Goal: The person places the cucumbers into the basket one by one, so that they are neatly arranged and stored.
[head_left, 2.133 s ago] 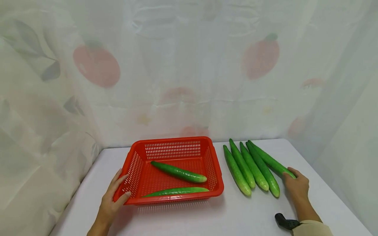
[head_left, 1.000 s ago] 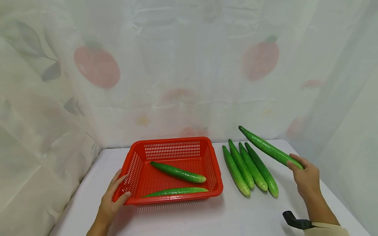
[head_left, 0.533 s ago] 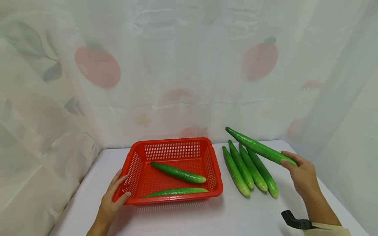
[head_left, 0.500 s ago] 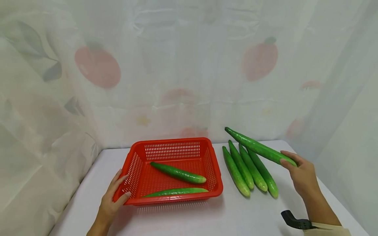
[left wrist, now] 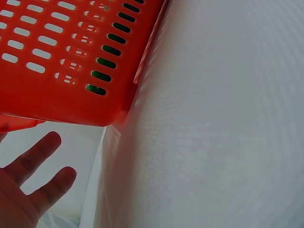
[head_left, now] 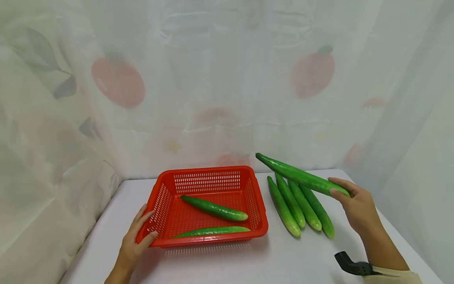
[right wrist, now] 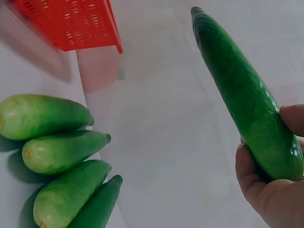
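Note:
My right hand (head_left: 360,207) grips a long green cucumber (head_left: 296,174) by its near end, thumb on one side and fingers on the other. The cucumber is held up in the air, its dark tip pointing left towards the back. Below it, several more cucumbers (head_left: 285,209) lie side by side on the table. My left hand (head_left: 131,240) rests on the left front corner of a red plastic basket (head_left: 260,230), fingers and thumb over the rim. In the left wrist view two of its fingers (left wrist: 35,156) are straight and spread. Inside the basket are two cucumbers (head_left: 214,208).
A white table (head_left: 283,264) bears everything. Behind it hangs a pale curtain (head_left: 227,79) printed with fruit, and similar sheeting (head_left: 42,157) closes the left side. A black band-like device (head_left: 354,267) sits at the right wrist.
My right hand has lifted the rightmost cucumber off the table and carried it left, over the other cucumbers, its tip now near the basket's back right corner. The left hand stays put.

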`<state>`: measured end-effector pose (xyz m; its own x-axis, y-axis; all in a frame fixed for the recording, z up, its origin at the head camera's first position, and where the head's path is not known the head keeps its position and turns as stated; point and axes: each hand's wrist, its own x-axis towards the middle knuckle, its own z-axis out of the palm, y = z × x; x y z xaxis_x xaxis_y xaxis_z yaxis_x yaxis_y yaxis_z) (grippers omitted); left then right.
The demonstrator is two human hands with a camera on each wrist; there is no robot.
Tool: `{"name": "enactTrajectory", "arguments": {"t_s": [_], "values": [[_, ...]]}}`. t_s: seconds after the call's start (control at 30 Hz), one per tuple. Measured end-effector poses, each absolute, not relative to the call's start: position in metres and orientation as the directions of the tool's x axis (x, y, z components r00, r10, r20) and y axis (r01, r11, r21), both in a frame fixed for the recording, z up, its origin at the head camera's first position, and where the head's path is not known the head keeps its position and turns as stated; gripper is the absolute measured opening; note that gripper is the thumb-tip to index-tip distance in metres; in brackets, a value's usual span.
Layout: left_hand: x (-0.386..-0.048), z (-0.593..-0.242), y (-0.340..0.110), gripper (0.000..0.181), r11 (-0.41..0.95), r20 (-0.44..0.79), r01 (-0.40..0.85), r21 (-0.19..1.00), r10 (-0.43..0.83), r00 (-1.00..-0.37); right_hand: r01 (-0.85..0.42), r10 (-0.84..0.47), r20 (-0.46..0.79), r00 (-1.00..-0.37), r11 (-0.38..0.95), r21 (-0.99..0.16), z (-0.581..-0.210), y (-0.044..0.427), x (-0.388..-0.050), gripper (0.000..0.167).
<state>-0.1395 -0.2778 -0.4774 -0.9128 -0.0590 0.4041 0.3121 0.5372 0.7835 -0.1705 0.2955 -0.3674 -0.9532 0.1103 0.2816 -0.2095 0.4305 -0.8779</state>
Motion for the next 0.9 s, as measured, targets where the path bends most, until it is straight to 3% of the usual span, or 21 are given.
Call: {"name": "enactTrajectory", "arguments": {"t_s": [0.37, 0.63, 0.9], "values": [[-0.140, -0.478, -0.278, 0.052, 0.544, 0.387, 0.296, 0.785, -0.057, -0.920, -0.324, 0.011, 0.350, -0.937, 0.353, -0.878, -0.356, 0.277, -0.168, 0.038], [-0.139, -0.478, -0.279, 0.052, 0.530, 0.402, 0.316, 0.787, -0.050, -0.914, -0.378, -0.085, 0.369, -0.926, 0.183, -0.907, -0.347, 0.258, -0.172, 0.039], [-0.140, -0.478, -0.279, 0.051, 0.536, 0.394, 0.305, 0.787, -0.058, -0.917, -0.371, -0.123, 0.351, -0.928, 0.254, -0.893, -0.346, 0.238, -0.176, 0.040]]}}
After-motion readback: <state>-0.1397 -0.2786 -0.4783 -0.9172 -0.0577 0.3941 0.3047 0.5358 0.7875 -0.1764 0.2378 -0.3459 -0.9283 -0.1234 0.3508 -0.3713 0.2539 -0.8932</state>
